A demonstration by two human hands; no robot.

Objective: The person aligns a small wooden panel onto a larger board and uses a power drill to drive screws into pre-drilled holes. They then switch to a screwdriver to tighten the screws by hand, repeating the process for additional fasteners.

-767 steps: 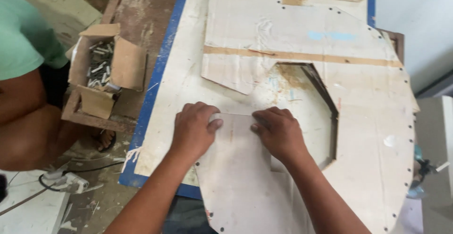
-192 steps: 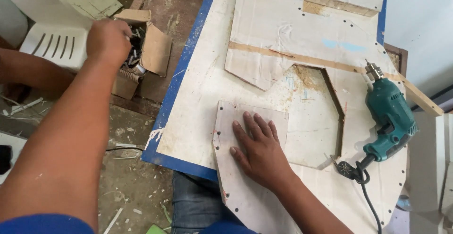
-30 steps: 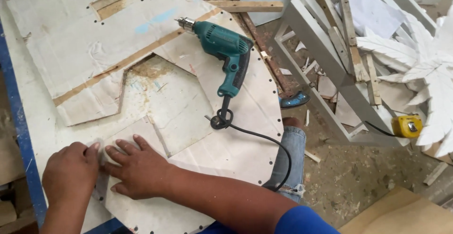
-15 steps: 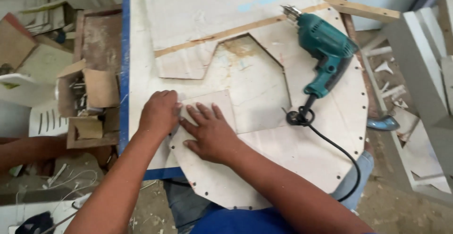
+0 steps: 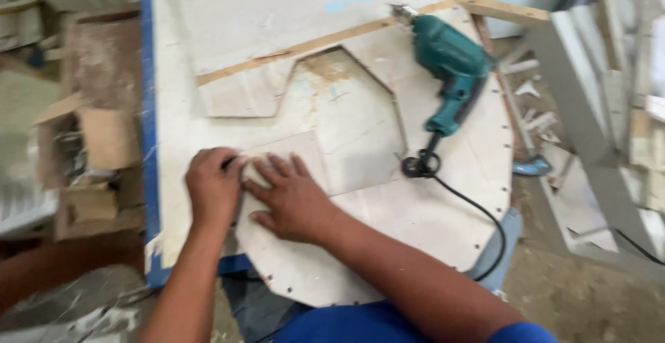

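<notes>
Both forearms reach in from 6 o'clock. The left hand [image 5: 213, 185] is curled into a loose fist, knuckles up. At its 3 o'clock, touching it, the right hand [image 5: 294, 200] lies flat, fingers spread toward 11 o'clock.

your hands [image 5: 215, 189] [image 5: 294, 201] have bare plywood [image 5: 360, 142] ahead to slide across. to your right the teal drill [image 5: 450, 66] and its cord [image 5: 478, 211] block the way; the open cardboard box [image 5: 83, 156] crowds the left edge.
</notes>
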